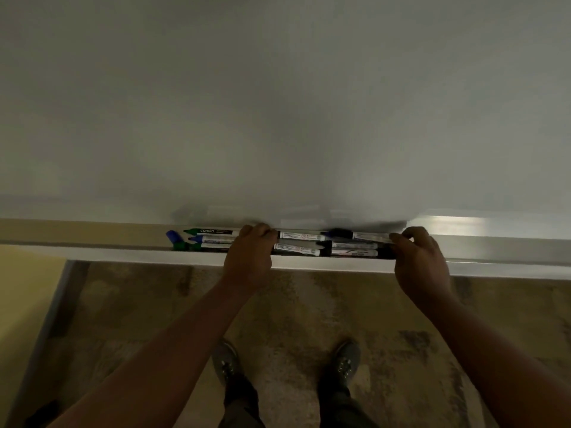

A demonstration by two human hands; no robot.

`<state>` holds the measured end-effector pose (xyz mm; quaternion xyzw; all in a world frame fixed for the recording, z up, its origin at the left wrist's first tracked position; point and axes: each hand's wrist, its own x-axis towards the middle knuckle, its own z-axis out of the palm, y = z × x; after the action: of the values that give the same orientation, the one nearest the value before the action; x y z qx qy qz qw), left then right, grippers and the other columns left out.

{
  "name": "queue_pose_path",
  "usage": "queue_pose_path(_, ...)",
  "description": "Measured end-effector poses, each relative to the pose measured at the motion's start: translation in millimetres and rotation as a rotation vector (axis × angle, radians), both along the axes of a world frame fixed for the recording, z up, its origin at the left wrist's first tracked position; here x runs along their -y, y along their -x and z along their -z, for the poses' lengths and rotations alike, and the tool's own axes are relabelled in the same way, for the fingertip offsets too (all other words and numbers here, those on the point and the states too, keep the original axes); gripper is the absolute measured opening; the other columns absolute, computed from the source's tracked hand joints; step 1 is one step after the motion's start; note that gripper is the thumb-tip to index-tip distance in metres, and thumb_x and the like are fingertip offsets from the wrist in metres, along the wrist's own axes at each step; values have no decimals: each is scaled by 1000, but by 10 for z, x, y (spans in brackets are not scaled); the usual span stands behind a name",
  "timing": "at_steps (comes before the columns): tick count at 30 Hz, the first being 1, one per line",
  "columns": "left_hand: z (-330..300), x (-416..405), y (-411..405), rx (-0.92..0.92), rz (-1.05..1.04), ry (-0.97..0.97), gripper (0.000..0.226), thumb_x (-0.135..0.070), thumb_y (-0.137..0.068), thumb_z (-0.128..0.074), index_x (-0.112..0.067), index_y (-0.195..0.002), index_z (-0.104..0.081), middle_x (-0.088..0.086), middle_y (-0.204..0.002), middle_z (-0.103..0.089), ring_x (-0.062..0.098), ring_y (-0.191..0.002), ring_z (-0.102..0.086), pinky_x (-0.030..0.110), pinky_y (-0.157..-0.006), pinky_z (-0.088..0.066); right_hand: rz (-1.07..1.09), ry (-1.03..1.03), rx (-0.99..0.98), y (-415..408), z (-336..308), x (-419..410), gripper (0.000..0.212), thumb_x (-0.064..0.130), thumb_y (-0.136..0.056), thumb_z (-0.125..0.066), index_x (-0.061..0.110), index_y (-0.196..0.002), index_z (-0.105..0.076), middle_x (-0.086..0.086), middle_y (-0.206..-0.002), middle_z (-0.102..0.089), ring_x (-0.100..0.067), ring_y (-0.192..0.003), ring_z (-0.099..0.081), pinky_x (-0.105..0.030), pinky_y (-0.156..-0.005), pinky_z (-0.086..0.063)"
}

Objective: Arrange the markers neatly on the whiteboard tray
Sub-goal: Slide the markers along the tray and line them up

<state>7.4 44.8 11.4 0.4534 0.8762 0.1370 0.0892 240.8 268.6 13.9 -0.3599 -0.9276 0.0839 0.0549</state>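
Several markers lie lengthwise in the whiteboard tray (309, 264). At the left end are a green-capped marker (213, 232), a blue-capped marker (204, 240) and a loose blue cap (173, 236). White-barrelled markers with black caps (298, 249) fill the stretch between my hands. My left hand (248, 257) reaches over the tray's front lip with fingers curled down on the markers. My right hand (420, 261) does the same at the right end of the row, fingertips on the black-capped markers (364, 245). Which marker each hand grips cannot be made out.
The whiteboard (278, 103) fills the upper view, right behind the tray. Its metal frame (494, 230) runs on to the right. A yellow wall (24, 288) shows at the left. Below are patterned carpet (293, 319) and my two shoes (343, 362).
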Motion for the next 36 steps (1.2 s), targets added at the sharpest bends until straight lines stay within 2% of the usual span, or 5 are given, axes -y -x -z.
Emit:
queue_pose_path(3,-28,11,37,-15,2,58,38,1,-78,-55,-9,-114,-66,10,-114,-64,33,-103,-54,46,-79,-54,11,-33,37,-38,26,-26,32,-3,-84,-64,1,-115,-66,-21,-109,-57,-41,-91,-57,-47,-61,-56)
queue_pose_path(9,-77,27,99,-35,21,122,40,1,-81,-54,-9,-119,-64,13,-115,-65,34,-110,-54,45,-86,-51,-12,-46,54,-35,106,-91,25,-2,-83,-63,1,-108,-68,-19,-98,-62,-40,-83,-55,-44,-60,-52)
queue_pose_path(19,-150,14,190,-30,84,82,25,1,-82,-56,-6,-102,-69,14,-100,-68,32,-99,-57,42,-79,-50,-35,-24,-8,21,161,-19,22,2,-85,-64,4,-107,-65,-17,-91,-62,-35,-77,-56,-40,-56,-50)
queue_pose_path(26,-156,41,172,-35,57,66,33,9,-74,-59,-4,-104,-65,16,-101,-67,36,-100,-57,45,-78,-52,-41,-39,-5,37,190,-13,21,6,-86,-61,5,-106,-65,-16,-90,-62,-33,-75,-55,-39,-56,-50)
queue_pose_path(36,-137,98,52,-49,22,43,45,11,-71,-66,-3,-114,-63,17,-107,-65,36,-96,-60,45,-72,-55,27,-71,56,-85,115,-196,30,-8,-79,-59,2,-106,-66,-18,-88,-60,-37,-74,-54,-37,-58,-47)
